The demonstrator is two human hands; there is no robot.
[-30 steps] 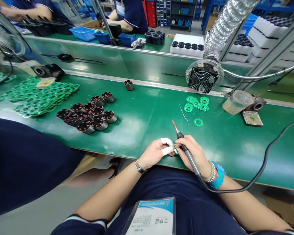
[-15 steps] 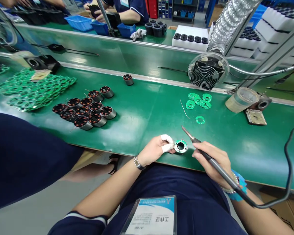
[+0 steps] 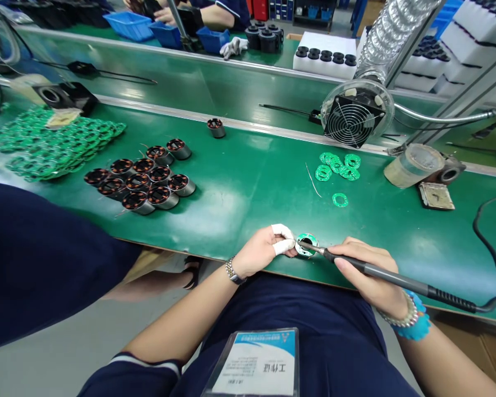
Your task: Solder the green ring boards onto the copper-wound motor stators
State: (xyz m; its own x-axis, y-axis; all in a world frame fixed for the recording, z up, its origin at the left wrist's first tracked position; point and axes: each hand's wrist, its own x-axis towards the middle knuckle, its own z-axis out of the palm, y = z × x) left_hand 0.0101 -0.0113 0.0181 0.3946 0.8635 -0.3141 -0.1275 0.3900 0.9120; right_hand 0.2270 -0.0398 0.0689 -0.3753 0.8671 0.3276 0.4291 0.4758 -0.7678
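Note:
White finger cots cover the thumb and forefinger of my left hand (image 3: 268, 247). These fingers are closed at the left edge of a motor stator, whose top carries a green ring-shaped circuit board (image 3: 312, 240). The stator stands near the table's front edge; its far side and the fingers beneath are partly hidden. My right hand (image 3: 370, 270) is wrapped around the dark handle of a soldering iron (image 3: 397, 280). The iron points left, and its tip lies over the board's left part, close to my left fingertips. Whether the tip touches the board I cannot tell.
Several stators (image 3: 149, 184) stand in a group at left, beside a heap of circuit boards (image 3: 62, 146). Loose board rings (image 3: 334, 165) and a solder wire (image 3: 313, 179) lie ahead. A fan (image 3: 354, 121), a container (image 3: 414, 165) and a sponge (image 3: 436, 196) are at right.
My right hand has swung the soldering iron lower and flatter, bringing its tip from above right of the stator onto the board area. My left hand stays at the stator. The view has shifted slightly.

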